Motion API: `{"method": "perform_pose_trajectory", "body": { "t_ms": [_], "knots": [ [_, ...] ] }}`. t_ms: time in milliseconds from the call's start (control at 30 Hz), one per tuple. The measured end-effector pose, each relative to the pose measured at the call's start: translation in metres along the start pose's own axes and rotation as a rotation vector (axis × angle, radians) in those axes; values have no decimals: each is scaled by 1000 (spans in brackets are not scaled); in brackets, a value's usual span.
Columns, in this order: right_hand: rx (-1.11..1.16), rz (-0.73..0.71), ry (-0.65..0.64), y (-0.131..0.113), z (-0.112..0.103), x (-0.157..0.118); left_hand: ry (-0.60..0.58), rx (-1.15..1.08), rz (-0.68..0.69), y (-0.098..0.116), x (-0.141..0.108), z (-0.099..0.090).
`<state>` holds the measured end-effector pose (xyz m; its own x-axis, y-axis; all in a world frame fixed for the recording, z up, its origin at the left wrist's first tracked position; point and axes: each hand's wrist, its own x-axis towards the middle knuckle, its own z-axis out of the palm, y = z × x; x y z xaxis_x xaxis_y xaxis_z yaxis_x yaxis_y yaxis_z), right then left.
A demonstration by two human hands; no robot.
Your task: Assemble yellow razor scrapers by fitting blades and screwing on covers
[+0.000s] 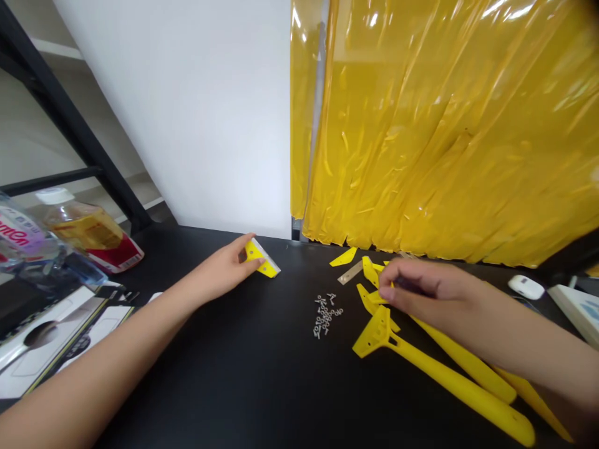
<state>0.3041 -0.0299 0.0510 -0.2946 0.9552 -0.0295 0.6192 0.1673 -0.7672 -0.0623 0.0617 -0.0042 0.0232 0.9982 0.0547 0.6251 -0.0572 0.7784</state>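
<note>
My left hand [229, 265] pinches a yellow scraper head [255, 258] with a metal blade along its edge, just above or on the black table. My right hand [423, 284] is closed at the fingertips on a yellow plastic scraper piece [378, 298], partly hidden by the fingers. Around it lie more yellow parts, among them a scraper handle [449, 374] with a flat, holed head. Beyond them are a loose yellow plate [344, 256] and a bare metal blade [350, 272]. Small screws and nuts [324, 317] lie in a loose pile between my hands.
A white panel [196, 112] and a yellow plastic curtain [449, 137] stand behind the table [243, 368]. At left are a drink bottle [93, 231], a clear bottle [42, 249] and printed packaging [70, 330]. A small white case [526, 287] and a box [578, 312] are at right.
</note>
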Motion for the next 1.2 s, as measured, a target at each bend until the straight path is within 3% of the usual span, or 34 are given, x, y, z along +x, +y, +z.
{"method": "perform_pose_trajectory", "body": {
  "t_ms": [133,267,400,567,700,767,833,933,1000,1100,1200],
  "knots": [
    [-598,-69,-36,27,-2,-3,-41,292,8,-22,17,-12],
    [-895,12,-87,37,10,-13,3,577,-2,-34,25,-21],
    [-941,8,-104,35,24,-18,69,754,70,-28,15,-19],
    [-933,-71,-137,30,30,-20,110,783,265,6,-13,3],
    [-863,-149,18,11,31,-15,-17,491,576,36,-45,18],
    [-770,-108,120,-3,36,-12,-150,312,660,48,-64,26],
    [-614,-61,144,-17,47,-9,-259,53,584,59,-82,37],
    [-407,-53,103,-32,67,-8,-429,-499,256,70,-103,57],
    [-347,-86,45,-35,78,-10,-475,-805,27,73,-109,68],
    [-346,-160,31,-26,82,-16,-505,-980,-234,71,-108,76],
    [-393,-181,220,-8,68,-20,-400,-989,-359,63,-102,76]
  ]
}}
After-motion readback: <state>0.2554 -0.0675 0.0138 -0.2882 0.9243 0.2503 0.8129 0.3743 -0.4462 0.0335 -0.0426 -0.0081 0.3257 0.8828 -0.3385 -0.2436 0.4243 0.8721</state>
